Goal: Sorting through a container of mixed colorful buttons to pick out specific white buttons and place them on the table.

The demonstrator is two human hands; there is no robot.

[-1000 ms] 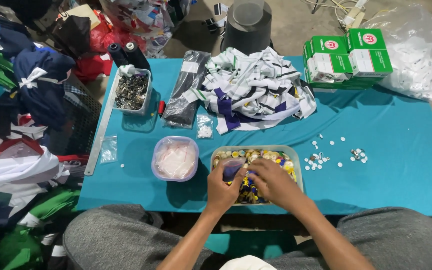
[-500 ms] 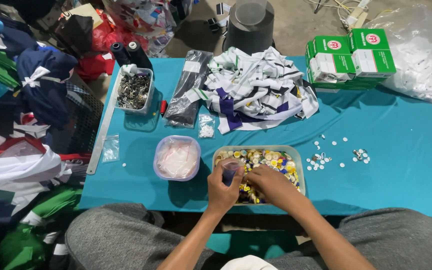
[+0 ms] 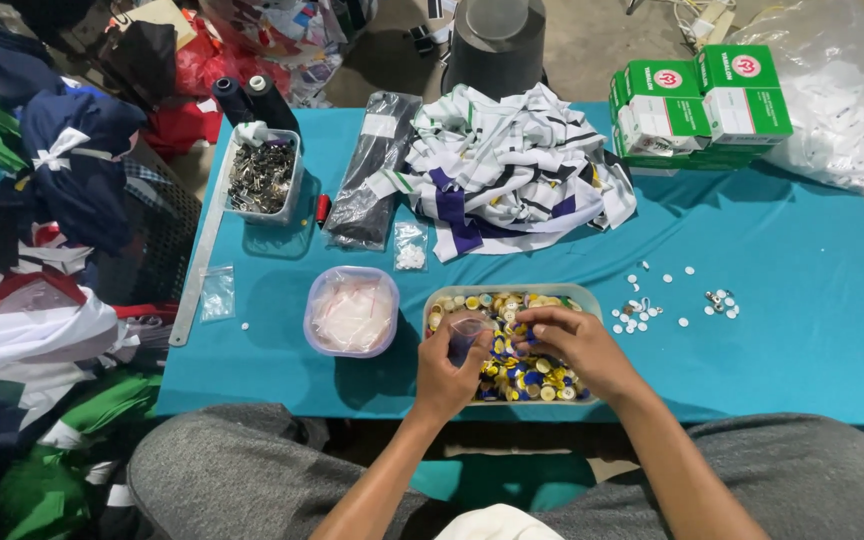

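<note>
The left hand [image 3: 449, 365] holds a small clear bag [image 3: 469, 331] pinched between thumb and fingers over the near left part of a rectangular clear tray [image 3: 512, 293] full of yellow, blue and white buttons, which stands at the near edge of the teal table [image 3: 802, 260]. The right hand [image 3: 574, 345] hovers over the tray's middle with fingertips drawn together; whether they grip a button cannot be told. Compared with half a second ago, both hands sit in nearly the same place over the tray, the right fingers a little closer to the bag. Just left of the tray is one round tub [image 3: 352, 310] of pale pink stuff. Farther back stand one tub of dark metal bits [image 3: 262, 175], two dark thread cones [image 3: 252, 98], one heap of striped cloth strips [image 3: 512, 170] and a stack of green and white boxes [image 3: 697, 100]. Loose white buttons [image 3: 652, 300] lie scattered right of the tray.
</note>
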